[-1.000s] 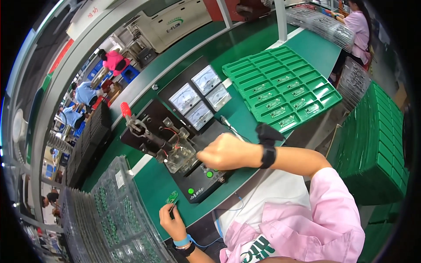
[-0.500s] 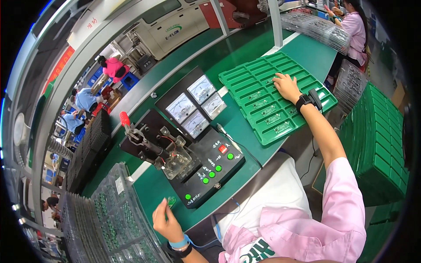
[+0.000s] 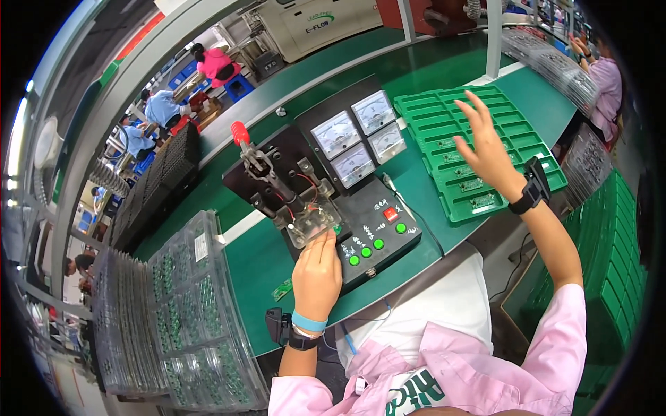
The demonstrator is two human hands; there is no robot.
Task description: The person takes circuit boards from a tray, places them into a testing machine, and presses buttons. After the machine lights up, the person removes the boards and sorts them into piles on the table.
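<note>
My left hand (image 3: 318, 274) reaches into the black test fixture (image 3: 260, 163), its fingers close together under the clear plate (image 3: 309, 220). A green edge, which looks like a small circuit board (image 3: 338, 228), shows at its fingertips; the rest is hidden. Beside that hand, another green circuit board (image 3: 282, 289) lies on the table. My right hand (image 3: 489, 154) hovers over the green compartment tray (image 3: 454, 211) with fingers spread and nothing in them. Several circuit boards (image 3: 472, 185) lie in the tray's nearer left slots. The fixture's red-handled clamp (image 3: 240, 133) stands upright.
Four-dial meters aside, a control box (image 3: 368, 260) with lit green buttons and a red switch sits mid-table. Clear trays of boards (image 3: 201, 298) are stacked at left, green trays (image 3: 610, 277) at right. A cable (image 3: 423, 225) crosses the table. A co-worker (image 3: 605, 90) sits far right.
My left hand has moved from beside the board on the table up to the fixture. The right hand has lifted off the tray, fingers spreading. The whole view has shifted.
</note>
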